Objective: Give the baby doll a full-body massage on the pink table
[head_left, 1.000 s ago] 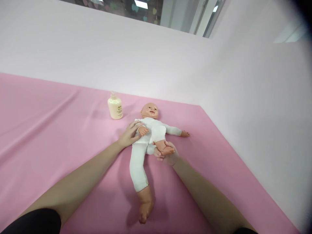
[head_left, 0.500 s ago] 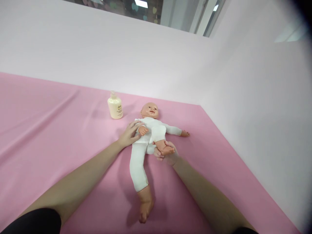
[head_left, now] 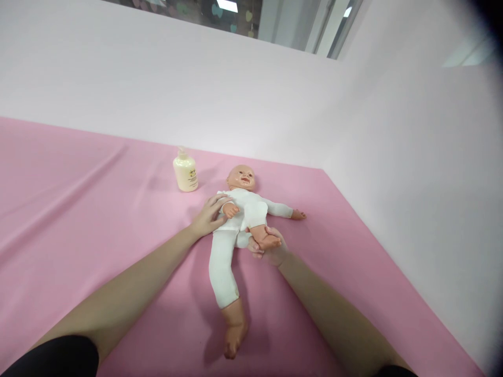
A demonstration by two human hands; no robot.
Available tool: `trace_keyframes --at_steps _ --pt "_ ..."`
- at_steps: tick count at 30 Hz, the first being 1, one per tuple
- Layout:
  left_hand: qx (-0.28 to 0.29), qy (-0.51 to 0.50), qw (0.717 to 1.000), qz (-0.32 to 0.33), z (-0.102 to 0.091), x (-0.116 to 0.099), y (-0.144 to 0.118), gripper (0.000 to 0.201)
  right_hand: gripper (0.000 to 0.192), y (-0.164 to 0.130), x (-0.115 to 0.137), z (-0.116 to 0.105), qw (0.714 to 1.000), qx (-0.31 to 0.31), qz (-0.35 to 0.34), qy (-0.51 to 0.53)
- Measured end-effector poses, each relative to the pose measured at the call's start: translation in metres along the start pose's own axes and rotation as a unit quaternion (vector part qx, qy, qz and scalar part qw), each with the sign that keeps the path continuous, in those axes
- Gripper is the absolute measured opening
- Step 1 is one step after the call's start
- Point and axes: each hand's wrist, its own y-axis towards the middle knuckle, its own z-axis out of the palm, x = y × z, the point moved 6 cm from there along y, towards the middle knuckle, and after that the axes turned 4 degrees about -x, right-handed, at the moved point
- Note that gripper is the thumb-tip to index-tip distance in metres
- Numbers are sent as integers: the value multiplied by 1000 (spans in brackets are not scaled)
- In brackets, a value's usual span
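A baby doll with a white cloth body lies on its back, its head at the far end. My left hand is curved around the doll's side by its bent arm, and the doll's small hand shows between my thumb and fingers. Held from below, the doll's other foot rests in my right hand, my fingers wrapped round the ankle. That leg is folded up toward the belly, while the near leg stretches toward me. Part of my right palm is hidden behind the foot.
A cream pump bottle stands upright left of the doll's head. Pink sheeting with a few creases covers the surface. White walls rise at the back and right, with a window above.
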Motion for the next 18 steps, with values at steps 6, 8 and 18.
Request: trace_keyframes --at_steps 6,8,18 --pt "3 7 1000 8 0 -2 0 49 50 0 0 0 1000 2 -1 -5" --pt "1 7 1000 12 0 -2 0 49 50 0 0 -1 1000 -3 1 -7" --pt "0 8 1000 10 -1 -2 0 48 51 0 0 -1 1000 -4 -2 -6"
